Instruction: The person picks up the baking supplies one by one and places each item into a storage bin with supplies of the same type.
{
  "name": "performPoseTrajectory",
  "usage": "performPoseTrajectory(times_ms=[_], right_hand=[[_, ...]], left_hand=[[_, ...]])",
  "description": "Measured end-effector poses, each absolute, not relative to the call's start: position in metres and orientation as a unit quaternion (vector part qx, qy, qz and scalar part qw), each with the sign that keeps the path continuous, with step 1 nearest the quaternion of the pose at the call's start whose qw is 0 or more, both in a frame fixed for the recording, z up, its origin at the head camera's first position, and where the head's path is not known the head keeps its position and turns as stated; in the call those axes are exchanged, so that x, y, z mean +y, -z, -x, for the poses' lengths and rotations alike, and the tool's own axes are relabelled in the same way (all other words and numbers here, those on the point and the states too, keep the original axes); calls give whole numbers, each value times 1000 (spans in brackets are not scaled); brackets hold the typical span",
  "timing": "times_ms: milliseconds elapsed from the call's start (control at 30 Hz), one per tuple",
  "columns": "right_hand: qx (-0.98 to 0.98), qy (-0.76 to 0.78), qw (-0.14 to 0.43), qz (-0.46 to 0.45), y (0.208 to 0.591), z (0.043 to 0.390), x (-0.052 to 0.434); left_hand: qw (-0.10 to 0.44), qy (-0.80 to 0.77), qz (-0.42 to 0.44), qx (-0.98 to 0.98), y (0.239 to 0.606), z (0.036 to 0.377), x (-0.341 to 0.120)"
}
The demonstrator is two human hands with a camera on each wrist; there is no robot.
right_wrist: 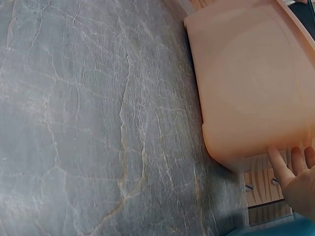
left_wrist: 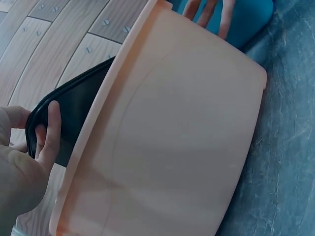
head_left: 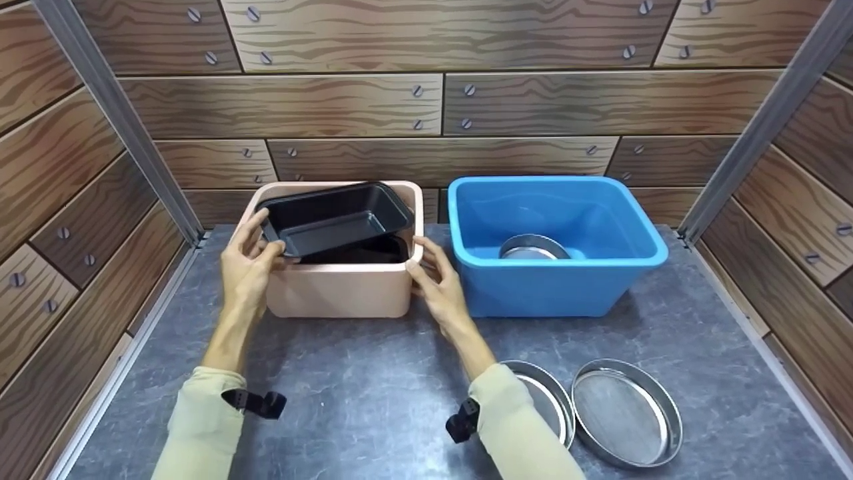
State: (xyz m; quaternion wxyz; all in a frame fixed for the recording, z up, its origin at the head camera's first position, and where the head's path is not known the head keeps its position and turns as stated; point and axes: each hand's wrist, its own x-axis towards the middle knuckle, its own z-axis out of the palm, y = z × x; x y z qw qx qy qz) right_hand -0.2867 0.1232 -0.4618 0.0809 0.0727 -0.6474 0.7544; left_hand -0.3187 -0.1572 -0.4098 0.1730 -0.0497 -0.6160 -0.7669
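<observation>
A black loaf pan (head_left: 333, 217) lies tilted across the top of a pink bin (head_left: 340, 293), its left end raised over the rim. My left hand (head_left: 246, 270) grips that end, thumb at the near corner and fingers on the outer end; the left wrist view shows the pan (left_wrist: 81, 108) sticking out above the bin wall. Another black piece (head_left: 383, 251) shows below it inside the bin. My right hand (head_left: 440, 287) holds the bin's near right corner, thumb at the front rim and fingers along the right side.
Beside the pink bin stands a blue bin (head_left: 540, 290) with a round metal pan (head_left: 533, 245) inside. Two round metal pans, a left one (head_left: 543, 393) partly behind my right sleeve and a right one (head_left: 626, 413), lie on the grey tabletop (head_left: 360, 400). Wood-patterned walls enclose the table.
</observation>
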Motion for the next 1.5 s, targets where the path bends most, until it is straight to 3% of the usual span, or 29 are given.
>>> performPoseTrajectory(times_ms=[233,900,1167,1500], right_hand=[[-650,-751,83,-77,459,287,124],[-655,-746,91,-80,460,290,125],[-657,-742,100,-81,486,307,126],[-661,-738,103,-84,490,306,126]], left_hand=[[196,763,65,-613,412,327,-157],[174,790,146,-570,416,323,-162],[171,798,168,-554,418,321,-163],[186,778,196,-568,422,321,-159]])
